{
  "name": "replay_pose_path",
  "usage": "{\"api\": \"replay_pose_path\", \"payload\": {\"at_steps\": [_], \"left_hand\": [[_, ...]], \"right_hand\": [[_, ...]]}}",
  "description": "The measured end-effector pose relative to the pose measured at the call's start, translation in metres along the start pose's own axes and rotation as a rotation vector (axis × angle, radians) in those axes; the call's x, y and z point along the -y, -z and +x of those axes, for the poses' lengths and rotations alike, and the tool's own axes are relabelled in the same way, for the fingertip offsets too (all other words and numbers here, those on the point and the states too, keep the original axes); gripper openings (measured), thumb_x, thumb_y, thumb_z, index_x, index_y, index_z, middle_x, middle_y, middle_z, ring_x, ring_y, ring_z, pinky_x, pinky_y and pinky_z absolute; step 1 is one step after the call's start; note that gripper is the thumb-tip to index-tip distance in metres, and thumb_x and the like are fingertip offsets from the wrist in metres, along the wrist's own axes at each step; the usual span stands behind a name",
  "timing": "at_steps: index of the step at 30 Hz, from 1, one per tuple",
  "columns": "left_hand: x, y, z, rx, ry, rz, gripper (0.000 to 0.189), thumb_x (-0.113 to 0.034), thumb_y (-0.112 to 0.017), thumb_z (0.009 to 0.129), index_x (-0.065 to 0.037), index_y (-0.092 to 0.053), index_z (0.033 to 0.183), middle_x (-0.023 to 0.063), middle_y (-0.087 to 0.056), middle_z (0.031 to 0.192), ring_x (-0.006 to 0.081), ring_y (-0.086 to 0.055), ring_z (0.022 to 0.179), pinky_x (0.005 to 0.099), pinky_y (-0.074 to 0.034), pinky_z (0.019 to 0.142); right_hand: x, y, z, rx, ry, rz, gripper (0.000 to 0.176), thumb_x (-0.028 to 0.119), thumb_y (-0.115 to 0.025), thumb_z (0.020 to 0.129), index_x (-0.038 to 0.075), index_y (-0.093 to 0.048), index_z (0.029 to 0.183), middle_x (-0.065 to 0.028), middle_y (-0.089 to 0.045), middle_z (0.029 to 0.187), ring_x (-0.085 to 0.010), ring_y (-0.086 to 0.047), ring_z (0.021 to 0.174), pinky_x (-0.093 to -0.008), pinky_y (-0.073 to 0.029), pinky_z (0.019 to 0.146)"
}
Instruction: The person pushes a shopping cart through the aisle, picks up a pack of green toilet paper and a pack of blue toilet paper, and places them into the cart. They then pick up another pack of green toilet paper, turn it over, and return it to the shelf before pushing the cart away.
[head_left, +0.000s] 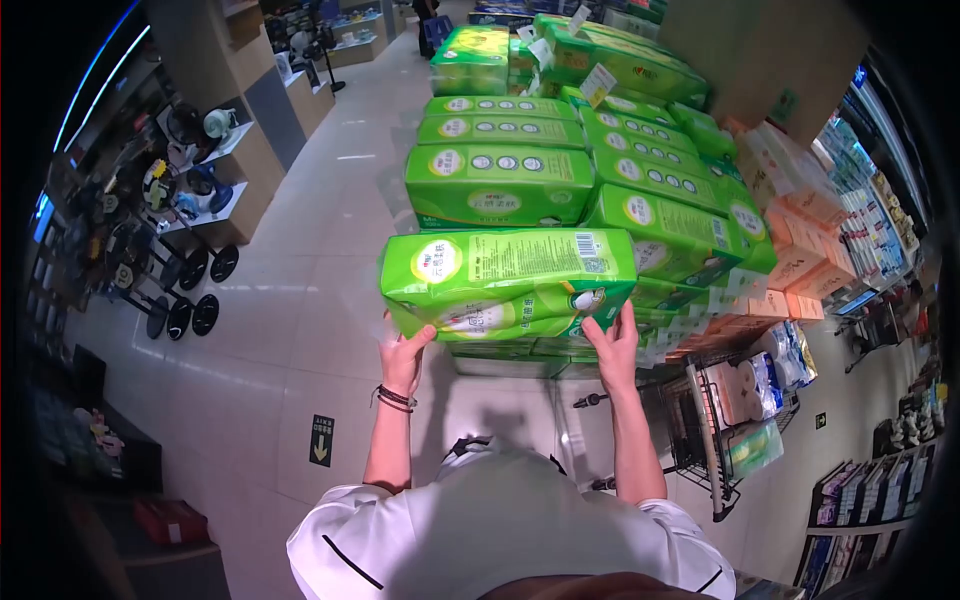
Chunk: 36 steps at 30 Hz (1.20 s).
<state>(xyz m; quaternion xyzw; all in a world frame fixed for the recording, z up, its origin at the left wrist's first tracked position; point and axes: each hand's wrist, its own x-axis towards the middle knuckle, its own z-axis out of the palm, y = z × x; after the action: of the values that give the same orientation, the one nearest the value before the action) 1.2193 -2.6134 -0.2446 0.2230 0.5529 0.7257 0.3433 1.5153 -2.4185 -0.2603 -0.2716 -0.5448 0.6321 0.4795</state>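
A long green plastic-wrapped tissue pack [508,262] with white round labels and a barcode is level in front of me, held at both ends. At its left end my left hand [403,358] is closed, thumb on the near face. My right hand [612,346] grips the right end, thumb on the near lower corner and fingers around the side. Beyond the pack stands a stack of matching green packs [500,180], in rows; the held pack overlaps its front edge in this view.
To the right, a wire shopping cart [705,435] holds several wrapped packs. Orange cartons [800,250] stand behind it. Fans [180,290] and display shelves line the left side. A dark floor sign with an arrow [321,440] lies on the pale tiles.
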Motion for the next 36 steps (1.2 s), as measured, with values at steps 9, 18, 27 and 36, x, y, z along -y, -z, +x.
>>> {"api": "replay_pose_path", "payload": {"at_steps": [9,18,27,36], "left_hand": [[-0.049,-0.024,0.103,-0.031,-0.376,0.596,0.031,-0.015,-0.077,0.091,0.006,-0.07,0.112,0.0078,-0.076,0.102,0.0169,-0.068,0.09,0.0333,-0.053,0.085],[0.002,-0.012,0.133,0.003,-0.254,0.789,0.041,-0.024,-0.075,0.095,0.004,-0.064,0.123,0.0162,-0.074,0.112,0.022,-0.071,0.101,0.0361,-0.053,0.09],[-0.008,-0.023,0.131,-0.008,-0.332,0.945,0.054,-0.024,-0.084,0.086,0.003,-0.059,0.125,0.0198,-0.072,0.115,0.0337,-0.07,0.106,0.0419,-0.054,0.09],[0.006,-0.013,0.128,-0.022,-0.322,0.982,0.074,-0.024,-0.085,0.083,0.004,-0.047,0.139,0.0267,-0.049,0.147,0.0418,-0.047,0.136,0.0459,-0.041,0.111]], "right_hand": [[0.0,-0.04,0.078,-0.197,0.083,-0.213,0.056,0.009,-0.068,0.099,-0.002,-0.047,0.149,-0.0147,-0.067,0.132,-0.0153,-0.062,0.119,-0.0306,-0.047,0.103],[-0.067,-0.05,0.073,-0.27,0.04,-0.238,0.062,0.005,-0.062,0.101,0.002,-0.035,0.157,-0.0192,-0.06,0.139,-0.018,-0.06,0.122,-0.0353,-0.048,0.107],[-0.065,-0.036,0.053,-0.27,0.053,-0.36,0.051,-0.001,-0.062,0.097,0.0,-0.049,0.147,-0.0195,-0.064,0.132,-0.0228,-0.063,0.121,-0.0342,-0.05,0.103],[-0.07,0.178,-0.098,-0.675,0.07,-1.052,0.032,0.008,-0.061,0.098,0.0,-0.064,0.129,-0.0192,-0.064,0.131,-0.0348,-0.061,0.12,-0.0444,-0.047,0.103]]}}
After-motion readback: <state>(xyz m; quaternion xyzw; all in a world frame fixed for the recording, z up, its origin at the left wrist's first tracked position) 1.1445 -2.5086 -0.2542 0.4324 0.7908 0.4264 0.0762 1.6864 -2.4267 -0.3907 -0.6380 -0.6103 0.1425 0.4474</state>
